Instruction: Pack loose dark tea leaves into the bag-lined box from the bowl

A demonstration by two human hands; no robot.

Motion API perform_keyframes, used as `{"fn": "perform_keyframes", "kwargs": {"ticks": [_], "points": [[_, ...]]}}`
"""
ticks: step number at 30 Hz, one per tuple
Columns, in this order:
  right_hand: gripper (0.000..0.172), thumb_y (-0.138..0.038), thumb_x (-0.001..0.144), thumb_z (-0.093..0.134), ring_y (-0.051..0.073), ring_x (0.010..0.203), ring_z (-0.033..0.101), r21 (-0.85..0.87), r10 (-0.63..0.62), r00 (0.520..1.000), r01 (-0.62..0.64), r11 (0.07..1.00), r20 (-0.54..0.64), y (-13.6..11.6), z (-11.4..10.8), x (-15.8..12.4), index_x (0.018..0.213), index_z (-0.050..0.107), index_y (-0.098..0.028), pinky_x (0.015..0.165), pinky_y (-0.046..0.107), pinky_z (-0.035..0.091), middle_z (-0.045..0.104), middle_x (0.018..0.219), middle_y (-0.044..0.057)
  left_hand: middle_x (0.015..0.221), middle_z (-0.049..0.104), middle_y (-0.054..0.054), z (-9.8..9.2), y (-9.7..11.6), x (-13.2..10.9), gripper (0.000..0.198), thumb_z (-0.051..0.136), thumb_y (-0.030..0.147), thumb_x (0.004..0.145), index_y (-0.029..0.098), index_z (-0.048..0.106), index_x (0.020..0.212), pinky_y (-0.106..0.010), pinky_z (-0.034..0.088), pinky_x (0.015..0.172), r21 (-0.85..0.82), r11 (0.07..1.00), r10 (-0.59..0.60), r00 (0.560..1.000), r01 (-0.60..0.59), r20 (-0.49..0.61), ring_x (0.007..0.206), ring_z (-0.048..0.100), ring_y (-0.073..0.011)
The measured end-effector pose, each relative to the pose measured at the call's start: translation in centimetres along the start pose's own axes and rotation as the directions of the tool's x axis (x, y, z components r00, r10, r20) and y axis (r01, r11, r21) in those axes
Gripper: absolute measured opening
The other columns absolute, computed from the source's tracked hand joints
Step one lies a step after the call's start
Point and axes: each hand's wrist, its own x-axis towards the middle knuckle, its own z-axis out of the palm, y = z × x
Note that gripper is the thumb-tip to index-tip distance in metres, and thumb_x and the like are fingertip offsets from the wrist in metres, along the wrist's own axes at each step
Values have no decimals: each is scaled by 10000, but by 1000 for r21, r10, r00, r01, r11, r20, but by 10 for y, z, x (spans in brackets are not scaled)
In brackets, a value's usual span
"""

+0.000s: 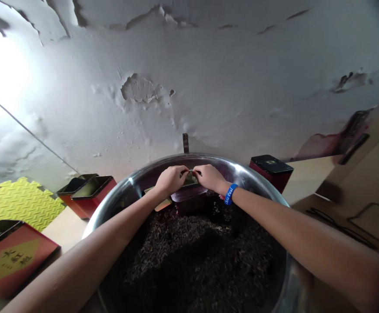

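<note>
Bowl [257, 178], wide, shiny metal, holding a bed of dark loose leaves [166, 234]. Both arms reach over it to the far side. Left hand [171, 180] and right hand [211, 178] meet there, backs upward, fingertips close together.

Thumb and fingers of each hand are closed in a pinch on a small pale piece [191, 171]. It lies directly between the two sets of fingertips, a sliver showing in the gap; the rest is covered by fingers, and what it belongs to cannot be told. Just below the fingertips, a box [192, 205] with a pinkish rim sits among the leaves; whether the piece joins it is unclear. Gold panel [162, 204] tilted beside the box, under the left wrist. Blue band [231, 194] on the right wrist.

Around the bowl: black-topped red tin [270, 174] at right; two open tins [93, 191] side by side at left; larger tin [16, 256] with yellow diamond nearer the viewer. Yellow mat [20, 202] behind these. Wall [235, 87] beyond, paint peeling.
</note>
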Motion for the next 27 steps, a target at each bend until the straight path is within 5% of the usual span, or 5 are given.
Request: {"fn": "perform_keyframes", "kwargs": {"ticks": [27], "points": [[251, -255, 844, 392, 139, 756, 579, 46, -85, 995, 87, 995, -49, 2, 1, 0, 863, 639, -217, 631, 196, 345, 657, 846, 34, 858, 659, -12, -2, 1, 0, 223, 477, 310, 779, 242, 658, 890, -228, 408, 659, 23, 996, -91, 995, 90, 47, 751, 570, -160]]}}
